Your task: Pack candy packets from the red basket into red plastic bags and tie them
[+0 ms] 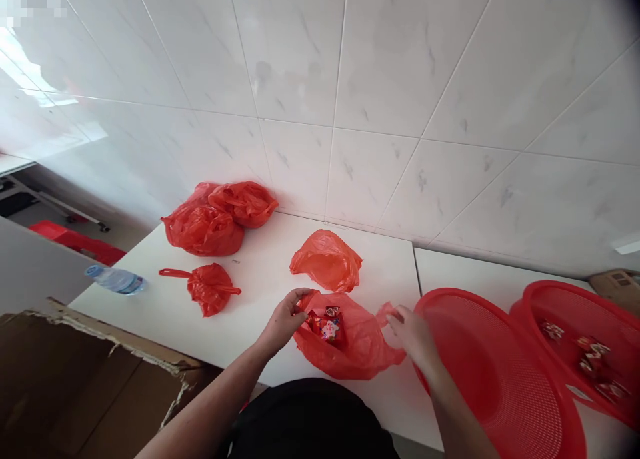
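Observation:
A thin red plastic bag point(360, 352) lies spread on the white table in front of me, its mouth facing up. Inside it are several small wrapped candies point(330, 329) in red and colourful wrappers. My left hand point(287, 319) pinches the bag's left rim. On the opposite side, my right hand point(407, 329) grips a bunched corner of the same bag, pulled outward. Just beyond it sits another loose red bag point(327, 259), touched by neither hand.
Filled red bags point(215, 219) stand by the wall, with a small tied bag point(210, 289) nearer. A water bottle point(115, 280) lies at the left edge, above a cardboard box point(100, 379). Right are a red basket point(480, 359) and another basket point(575, 312) holding wrapped pieces.

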`<state>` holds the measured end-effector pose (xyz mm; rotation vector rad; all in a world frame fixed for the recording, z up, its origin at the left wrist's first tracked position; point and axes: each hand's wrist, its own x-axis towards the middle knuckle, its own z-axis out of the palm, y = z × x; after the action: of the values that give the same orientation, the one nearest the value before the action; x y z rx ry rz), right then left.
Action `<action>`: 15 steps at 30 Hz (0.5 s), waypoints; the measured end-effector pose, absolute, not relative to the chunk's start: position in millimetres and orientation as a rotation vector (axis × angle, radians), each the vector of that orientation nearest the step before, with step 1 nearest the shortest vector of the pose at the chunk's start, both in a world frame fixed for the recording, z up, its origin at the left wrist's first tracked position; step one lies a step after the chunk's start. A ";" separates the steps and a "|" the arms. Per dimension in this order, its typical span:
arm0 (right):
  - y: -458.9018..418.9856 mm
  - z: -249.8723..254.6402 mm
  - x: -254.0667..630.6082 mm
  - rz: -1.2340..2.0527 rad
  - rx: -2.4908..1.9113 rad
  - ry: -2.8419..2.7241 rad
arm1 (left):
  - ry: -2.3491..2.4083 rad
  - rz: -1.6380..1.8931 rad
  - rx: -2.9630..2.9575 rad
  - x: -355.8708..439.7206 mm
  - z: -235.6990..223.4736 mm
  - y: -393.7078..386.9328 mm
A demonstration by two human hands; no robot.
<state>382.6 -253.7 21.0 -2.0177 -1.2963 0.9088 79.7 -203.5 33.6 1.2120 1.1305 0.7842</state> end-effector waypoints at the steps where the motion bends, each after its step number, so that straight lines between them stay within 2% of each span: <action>1: -255.7 35.8 385.4 0.953 -1.947 -1.242 | 1.119 0.808 1.214 77.7 42.1 -202.3; 4: -265.7 72.1 390.2 1.070 -1.700 -1.093 | 1.041 0.868 1.215 70.1 63.7 -200.5; 6: -272.4 85.2 390.5 1.073 -1.730 -1.063 | 1.059 0.871 1.232 65.1 70.0 -199.2; 10: -280.8 89.7 389.5 0.973 -1.827 -1.044 | 1.230 0.845 1.359 59.4 66.3 -196.2; 15: -283.3 81.9 392.1 1.065 -1.724 -0.996 | 1.303 0.800 1.541 60.2 66.4 -197.5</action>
<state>392.1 -283.3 81.9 -1.7238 -0.9957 1.0650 60.2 -197.5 66.4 1.5415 1.3035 0.7998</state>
